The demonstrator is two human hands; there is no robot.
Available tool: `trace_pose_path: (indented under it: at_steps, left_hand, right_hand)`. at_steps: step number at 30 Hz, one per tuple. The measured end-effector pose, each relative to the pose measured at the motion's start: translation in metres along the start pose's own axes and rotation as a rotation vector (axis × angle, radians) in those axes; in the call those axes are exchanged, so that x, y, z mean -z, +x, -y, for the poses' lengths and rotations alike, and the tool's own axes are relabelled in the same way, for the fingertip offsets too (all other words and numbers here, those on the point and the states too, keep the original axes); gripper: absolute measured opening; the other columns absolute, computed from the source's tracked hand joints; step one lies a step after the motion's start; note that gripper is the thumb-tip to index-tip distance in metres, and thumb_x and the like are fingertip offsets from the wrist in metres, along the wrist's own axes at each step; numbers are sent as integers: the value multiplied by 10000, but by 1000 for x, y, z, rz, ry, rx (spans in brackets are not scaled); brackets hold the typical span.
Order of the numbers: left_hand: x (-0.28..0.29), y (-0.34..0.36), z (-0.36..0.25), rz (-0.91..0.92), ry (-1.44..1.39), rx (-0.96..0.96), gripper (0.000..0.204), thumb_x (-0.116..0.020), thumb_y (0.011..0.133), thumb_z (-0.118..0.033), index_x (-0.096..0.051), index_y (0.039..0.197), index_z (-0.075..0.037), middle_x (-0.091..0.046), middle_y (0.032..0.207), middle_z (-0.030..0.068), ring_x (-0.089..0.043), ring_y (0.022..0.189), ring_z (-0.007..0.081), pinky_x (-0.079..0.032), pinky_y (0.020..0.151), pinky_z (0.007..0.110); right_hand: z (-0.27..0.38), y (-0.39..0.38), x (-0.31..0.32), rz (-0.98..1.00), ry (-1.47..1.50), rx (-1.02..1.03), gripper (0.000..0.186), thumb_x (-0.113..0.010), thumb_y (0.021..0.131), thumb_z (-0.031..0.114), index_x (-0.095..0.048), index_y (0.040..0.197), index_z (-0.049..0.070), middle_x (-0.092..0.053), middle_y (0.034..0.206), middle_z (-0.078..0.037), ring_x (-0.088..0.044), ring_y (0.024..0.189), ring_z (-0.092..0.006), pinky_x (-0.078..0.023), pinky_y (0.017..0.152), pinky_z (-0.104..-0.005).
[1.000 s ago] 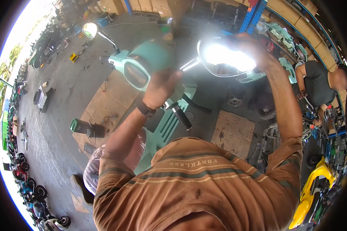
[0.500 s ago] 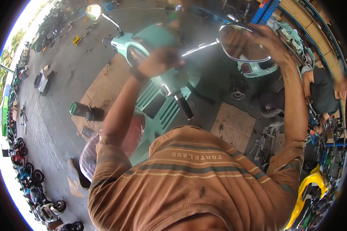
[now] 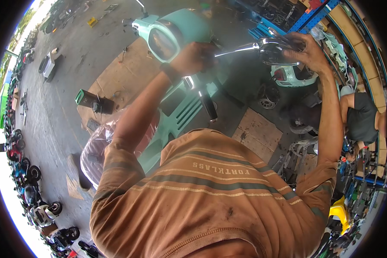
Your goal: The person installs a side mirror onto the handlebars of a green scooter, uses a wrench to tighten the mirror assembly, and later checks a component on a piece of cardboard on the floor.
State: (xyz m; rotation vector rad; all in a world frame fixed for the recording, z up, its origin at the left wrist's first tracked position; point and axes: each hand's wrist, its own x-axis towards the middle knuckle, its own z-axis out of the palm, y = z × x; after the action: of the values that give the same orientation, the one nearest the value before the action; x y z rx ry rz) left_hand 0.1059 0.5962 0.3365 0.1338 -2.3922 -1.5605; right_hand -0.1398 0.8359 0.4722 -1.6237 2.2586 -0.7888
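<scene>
**Mirror swung up beside the scooter's handlebar**

Concrete workshop floor fills the upper left of the frame, with flattened cardboard sheets (image 3: 116, 77) under a mint-green scooter (image 3: 176, 34) at top centre. The round mirror (image 3: 274, 50) now sits at upper right, its dark glass turned partly edge-on; half a second ago it faced the camera more openly, and a second ago it flared white with reflected light. The right hand (image 3: 307, 53) is closed over the mirror's far rim, fingers curled around it. A chrome stem (image 3: 236, 48) runs from the mirror leftward to the left hand (image 3: 198, 58), which is clenched around the stem's base at the handlebar, just above the black grip (image 3: 208, 106). Both hands have risen in the frame, so the mirror seems, by my judgement, to be in the course of being turned or aligned on its mount rather than settled.

Below, the brown striped shirt (image 3: 210, 202) covers the lower frame. Another person in a dark top (image 3: 361, 118) crouches at the right edge near blue shelving (image 3: 314, 15). Parked scooters (image 3: 34, 202) line the lower left.
</scene>
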Motion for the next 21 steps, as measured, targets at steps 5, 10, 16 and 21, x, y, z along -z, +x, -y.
trace_pose_path:
  at_steps: [5,10,16,21]
  left_hand:
    - [0,-1,4,-13,212,-49,228,-669,837,-56,-631,1053,4,-655,838,87,-607,755,150,-503,703,302]
    - [-5,-5,24,-39,313,-186,261,-622,820,3,-619,1080,-7,-660,961,136,-627,889,293,-501,784,380]
    - [-19,-11,15,-45,205,-266,280,-558,815,72,-607,1075,-19,-654,1040,129,-612,1000,308,-493,847,398]
    - [-23,-18,28,-112,102,-243,261,-541,855,36,-600,1102,-21,-656,1044,127,-616,993,306,-488,853,393]
  right_hand:
    - [-3,0,1,24,-40,13,595,-844,662,345,-638,1116,21,-665,1041,-109,-604,1025,-249,-458,882,-384]
    - [21,-27,-1,234,246,80,661,-816,592,244,-595,1177,29,-665,970,-65,-572,783,-123,-429,650,-244]
    - [6,-19,-45,226,424,218,463,-712,716,22,-607,1166,39,-633,1137,-113,-322,539,-6,-280,510,-174]
    - [65,15,-100,309,153,465,320,-676,778,-34,-678,1077,81,-609,1225,-81,-638,923,-173,-533,761,-288]
